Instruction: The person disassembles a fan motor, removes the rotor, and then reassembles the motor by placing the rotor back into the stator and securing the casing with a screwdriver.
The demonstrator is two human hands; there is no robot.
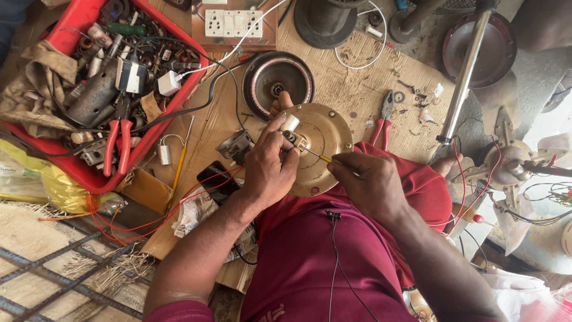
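The left hand (269, 170) clamps the brass motor cover (325, 143) while the right hand (366, 179) pinches a screwdriver (314, 155), apparently mid-screw, needing steady turning pressure.

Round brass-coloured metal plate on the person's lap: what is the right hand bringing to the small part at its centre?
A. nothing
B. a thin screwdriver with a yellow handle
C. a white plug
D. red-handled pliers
B: the right hand holds a thin screwdriver with a yellow handle, its tip at the centre of the round brass-coloured metal plate, which the left hand steadies.
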